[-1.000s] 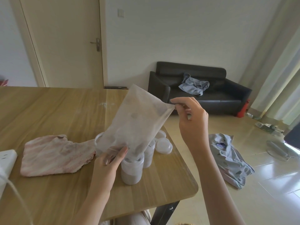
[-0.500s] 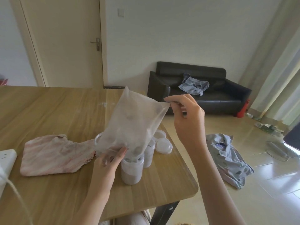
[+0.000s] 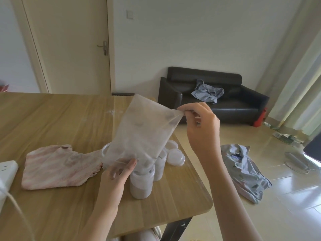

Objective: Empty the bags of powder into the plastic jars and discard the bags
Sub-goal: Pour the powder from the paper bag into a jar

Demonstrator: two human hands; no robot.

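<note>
- Bag [image 3: 144, 129]: translucent plastic, dusted inside with powder residue, held tilted above the table with its lower mouth end directed down at the nearest jar.
- Nearest jar [image 3: 141, 183]: clear plastic, upright near the right front of the table, lid off, holding a pale pinkish-grey powder in its lower part. The bag's mouth end sits at its opening.
- Second jar [image 3: 160, 165]: upright just behind and to the right of the nearest jar, partly hidden by the bag.
- A third jar rim [image 3: 105, 149] shows at the bag's left edge; its contents cannot be determined.
- Lids [image 3: 175, 156]: white, round, lying on the table just right of the jars, near the table edge.
- Left hand [image 3: 116, 176]: grips the lower mouth end of the bag, fingers curled round the plastic beside the nearest jar.
- Right hand [image 3: 201, 126]: pinches the upper right corner of the bag between thumb and fingertips, raising that end.
- Table [image 3: 60, 117]: wood-grain top, with faint white powder marks behind the bag.
- Cloth [image 3: 59, 166]: pink-and-white, crumpled, lying flat left of the jars.
- Power strip [image 3: 7, 171]: white, at the left table edge.
- Sofa [image 3: 225, 101]: black, against the far wall, with a grey garment [image 3: 207, 92] on its seat.
- Floor garment [image 3: 243, 169]: grey, patterned, on the tiles right of the table.
</note>
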